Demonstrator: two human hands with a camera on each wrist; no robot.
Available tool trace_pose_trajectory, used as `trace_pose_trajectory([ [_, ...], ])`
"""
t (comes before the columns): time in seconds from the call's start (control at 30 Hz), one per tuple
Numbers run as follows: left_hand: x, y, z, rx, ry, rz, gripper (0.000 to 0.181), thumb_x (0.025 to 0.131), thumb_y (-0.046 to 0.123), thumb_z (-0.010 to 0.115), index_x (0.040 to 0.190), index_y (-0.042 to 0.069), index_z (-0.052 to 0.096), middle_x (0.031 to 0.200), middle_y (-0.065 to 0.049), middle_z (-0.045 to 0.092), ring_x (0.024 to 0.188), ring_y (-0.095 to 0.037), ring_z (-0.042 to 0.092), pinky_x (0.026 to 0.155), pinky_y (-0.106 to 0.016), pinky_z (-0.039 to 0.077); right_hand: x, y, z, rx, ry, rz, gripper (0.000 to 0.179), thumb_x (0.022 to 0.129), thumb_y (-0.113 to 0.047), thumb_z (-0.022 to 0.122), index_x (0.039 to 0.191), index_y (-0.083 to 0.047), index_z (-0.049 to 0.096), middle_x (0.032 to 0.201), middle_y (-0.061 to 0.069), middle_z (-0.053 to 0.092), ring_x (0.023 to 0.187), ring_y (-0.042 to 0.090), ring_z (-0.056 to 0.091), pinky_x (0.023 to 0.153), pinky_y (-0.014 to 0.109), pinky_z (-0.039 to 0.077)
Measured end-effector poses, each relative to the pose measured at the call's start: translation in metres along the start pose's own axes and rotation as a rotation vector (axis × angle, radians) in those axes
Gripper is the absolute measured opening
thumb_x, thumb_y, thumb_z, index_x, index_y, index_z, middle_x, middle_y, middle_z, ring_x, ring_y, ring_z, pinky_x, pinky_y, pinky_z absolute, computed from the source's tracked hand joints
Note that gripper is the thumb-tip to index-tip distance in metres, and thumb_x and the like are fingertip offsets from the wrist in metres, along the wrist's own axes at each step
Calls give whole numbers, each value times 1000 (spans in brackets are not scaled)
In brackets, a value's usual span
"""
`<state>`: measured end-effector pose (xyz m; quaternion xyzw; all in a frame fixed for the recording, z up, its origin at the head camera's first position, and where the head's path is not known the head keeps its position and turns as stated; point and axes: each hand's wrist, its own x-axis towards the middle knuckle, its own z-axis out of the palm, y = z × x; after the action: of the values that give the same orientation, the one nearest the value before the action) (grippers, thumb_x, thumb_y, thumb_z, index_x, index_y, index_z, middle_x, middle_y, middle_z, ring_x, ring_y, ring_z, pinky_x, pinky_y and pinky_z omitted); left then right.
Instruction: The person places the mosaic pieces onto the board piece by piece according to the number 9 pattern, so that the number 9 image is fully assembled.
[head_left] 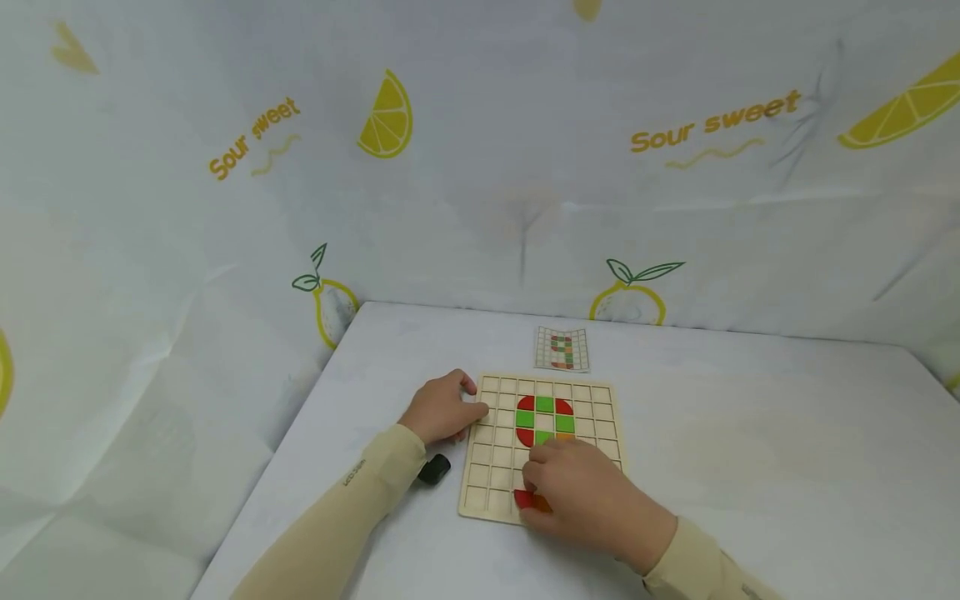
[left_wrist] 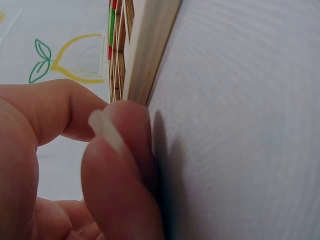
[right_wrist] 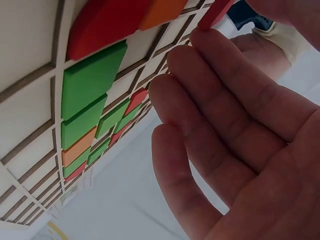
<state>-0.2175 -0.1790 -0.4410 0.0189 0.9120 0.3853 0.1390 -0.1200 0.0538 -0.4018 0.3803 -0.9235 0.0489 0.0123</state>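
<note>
A wooden grid board [head_left: 480, 479] lies on the table with red, green and orange tiles in its cells. My right hand [head_left: 581, 496] is over its lower part and pinches a red tile [right_wrist: 216, 14] between thumb and fingertip; the thumb is mostly out of the right wrist view. That tile is at the bottom row, beside an orange tile [right_wrist: 162, 11]; a red rounded tile [right_wrist: 105, 25] follows on the orange tile's other side. Green tiles [right_wrist: 92, 82] run up from there. My left hand [head_left: 441, 408] rests with bent fingers and thumb against the board's left edge [left_wrist: 150, 50].
Behind the board lies a small pattern card [head_left: 562, 348] showing coloured cells on a grid. A black device [head_left: 435, 469] sits under the left wrist. A white printed sheet [head_left: 480, 208] rises behind the white table [head_left: 750, 450].
</note>
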Motion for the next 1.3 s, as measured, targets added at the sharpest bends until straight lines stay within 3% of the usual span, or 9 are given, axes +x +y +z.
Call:
trace_pose_trajectory([
  [0.77, -6, 2, -1, -2, -7, -23, 33, 97, 32, 74, 122, 14, 63, 60, 0, 62, 51, -14, 57, 59, -29, 46, 2, -7, 5, 31, -61, 47, 23, 89, -41, 84, 83, -23, 71, 75, -15, 52, 73, 6, 43, 69, 26, 44],
  [1.0, -5, 2, 0, -3, 0, -7, 32, 97, 32, 74, 121, 13, 63, 61, 0, 64, 52, -14, 58, 59, -29, 46, -3, 0, 0, 27, 0, 34, 27, 89, -43, 84, 79, -24, 69, 74, -17, 51, 71, 4, 43, 69, 28, 46],
  [1.17, -6, 0, -1, -39, -33, -16, 32, 98, 33, 74, 122, 13, 63, 68, -3, 68, 54, -15, 61, 59, -29, 50, -11, 19, -12, 73, 10, 159, 26, 89, -45, 86, 94, -22, 77, 91, -13, 67, 84, 7, 58, 79, 34, 56],
  [1.23, -9, -5, -2, -64, -55, -18, 34, 99, 34, 73, 125, 13, 64, 77, -3, 69, 57, -16, 64, 61, -29, 52, -19, 34, -16, 83, 12, 246, 34, 89, -46, 86, 110, -20, 78, 108, -7, 73, 99, 14, 66, 90, 41, 59],
  [1.3, -13, -12, -8, -68, -37, -2, 37, 100, 36, 73, 129, 14, 64, 85, -3, 70, 62, -15, 66, 64, -29, 53, -28, 55, -17, 74, 39, 316, 54, 88, -51, 87, 127, -15, 74, 126, 4, 73, 116, 26, 68, 100, 51, 58],
])
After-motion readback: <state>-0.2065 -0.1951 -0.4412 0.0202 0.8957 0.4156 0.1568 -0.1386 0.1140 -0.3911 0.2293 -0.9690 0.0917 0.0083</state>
